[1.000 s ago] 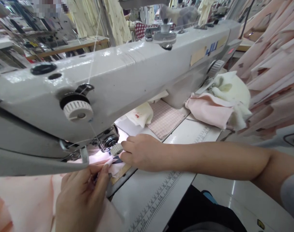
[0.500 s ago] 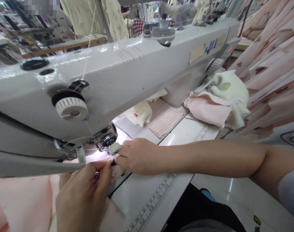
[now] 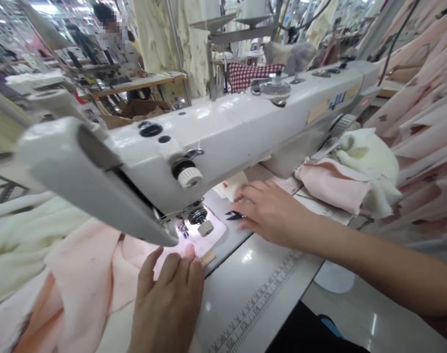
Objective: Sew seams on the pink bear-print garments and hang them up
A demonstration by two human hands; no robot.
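Observation:
Under the needle area of a white sewing machine [image 3: 223, 132] lies pale pink fabric [image 3: 87, 264], lit by the machine's lamp and spreading out to the left. My left hand [image 3: 171, 294] rests on its near edge just in front of the presser foot [image 3: 184, 230], fingers stretched out and a little apart. To the right of the needle, my right hand [image 3: 271, 211] is closed around small dark thread snips [image 3: 235, 215]. Their pointed blades stick out leftward over the machine bed; the handles are mostly hidden by the fingers.
A printed ruler [image 3: 260, 304] runs along the table's front. A pink and cream cloth bundle [image 3: 333, 186] lies at the right end of the machine, beside hanging pink fabric [image 3: 425, 132]. Cream cloth [image 3: 232, 186] sits under the arm. Another person [image 3: 122, 54] sits behind, at left.
My right hand has moved right, away from the needle area, with the snips. My left hand has gone from a pinch to stretched fingers on the fabric. The view has shifted, showing more of the machine's left end.

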